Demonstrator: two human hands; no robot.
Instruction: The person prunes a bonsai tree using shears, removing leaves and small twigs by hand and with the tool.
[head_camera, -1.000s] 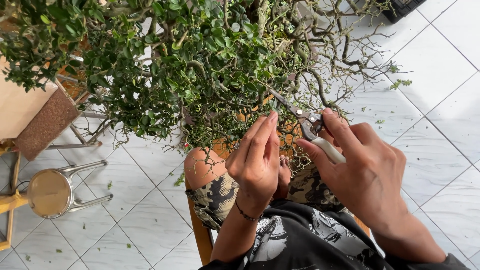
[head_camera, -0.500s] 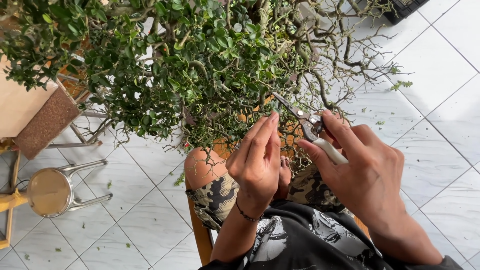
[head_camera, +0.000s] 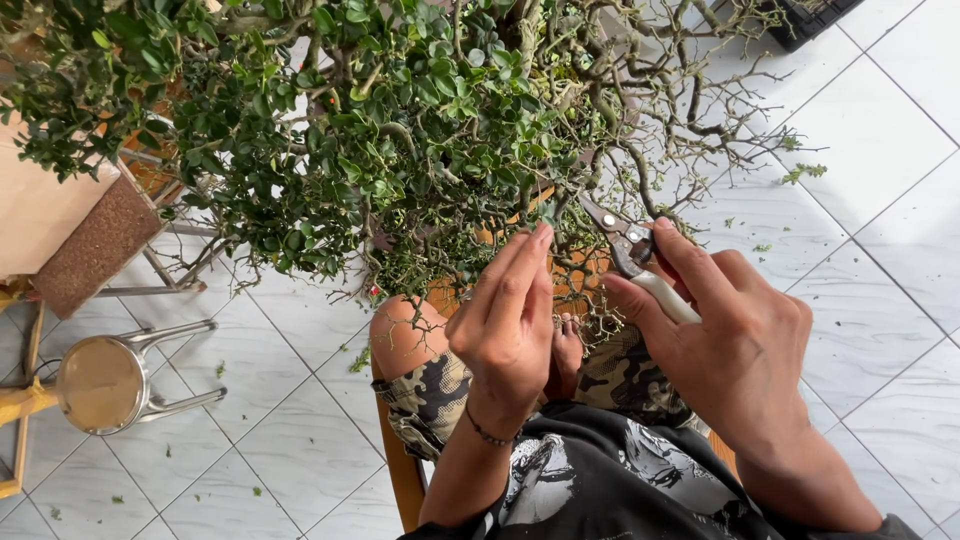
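Closest to the camera lie a black printed shirt (head_camera: 600, 480) and camouflage-patterned shorts (head_camera: 440, 395) over a bare knee (head_camera: 405, 330), the person seated on a wooden chair (head_camera: 405, 480). Above the lap the left hand (head_camera: 505, 320), with a thin dark bracelet (head_camera: 487, 432) at its wrist, is loosely open, fingers together and stretched up toward the foliage; whether its fingertips pinch a twig I cannot tell. Just beside it the right hand (head_camera: 735, 345) is closed round the pale handles of a pair of metal pruning shears (head_camera: 630, 255), whose short blades point up-left into thin twigs. Behind both hands stands a small potted tree with dense small green leaves on the left and bare twisted branches on the right (head_camera: 420, 130); the leaves hide most of its orange-brown pot (head_camera: 575, 275), so only slivers of the rim show between the hands. The white tiled floor (head_camera: 880, 180), sprinkled with green clippings, spreads around. Well apart at left sit a round metal stool (head_camera: 105, 385) and a brown rough-topped stand (head_camera: 95, 245). At the far top right is the corner of a black slotted crate (head_camera: 805, 20)
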